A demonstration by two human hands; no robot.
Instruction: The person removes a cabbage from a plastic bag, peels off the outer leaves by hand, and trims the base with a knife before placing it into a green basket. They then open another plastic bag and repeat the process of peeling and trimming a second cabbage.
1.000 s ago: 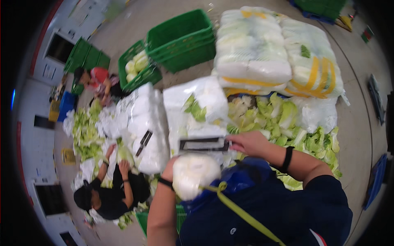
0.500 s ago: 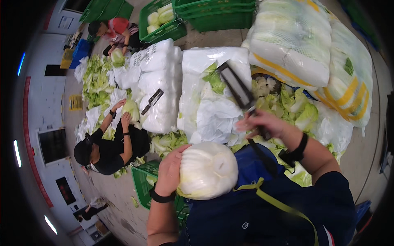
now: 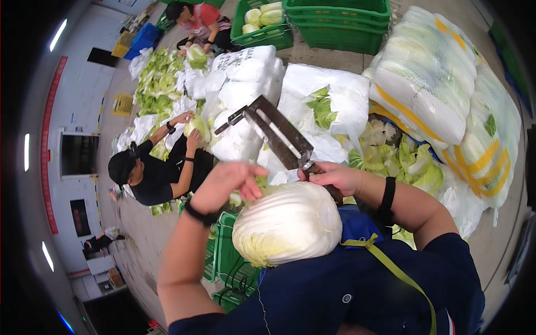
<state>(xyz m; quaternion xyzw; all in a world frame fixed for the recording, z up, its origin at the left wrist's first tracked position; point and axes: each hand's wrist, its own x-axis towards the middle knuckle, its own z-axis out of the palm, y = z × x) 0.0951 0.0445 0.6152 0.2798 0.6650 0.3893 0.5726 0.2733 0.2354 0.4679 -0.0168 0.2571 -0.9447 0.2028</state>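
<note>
A pale napa cabbage (image 3: pixel 287 223) lies against my body, its leafy yellowish end toward the lower left. My left hand (image 3: pixel 226 184) is lifted just beyond its upper left side, fingers apart and holding nothing. In my right hand (image 3: pixel 340 178), closed around the handle, is a wide-bladed knife (image 3: pixel 279 134) with a long slot in its blade. That blade points up and to the left, past the far side of the cabbage. Part of a second, dark tool (image 3: pixel 230 120) shows beside the blade, over the white packages.
White wrapped bundles (image 3: pixel 245 89) and loose cabbage leaves (image 3: pixel 416 162) lie ahead. Netted cabbage sacks (image 3: pixel 424 78) are at right, green crates (image 3: pixel 338 28) at the back. Another green crate (image 3: pixel 226 234) stands by my left arm. A co-worker in black (image 3: pixel 151 173) handles a cabbage at left.
My left hand has come off the cabbage, which has turned so its cut base no longer shows. The knife in my right hand has moved left and nearer the cabbage. The view has shifted.
</note>
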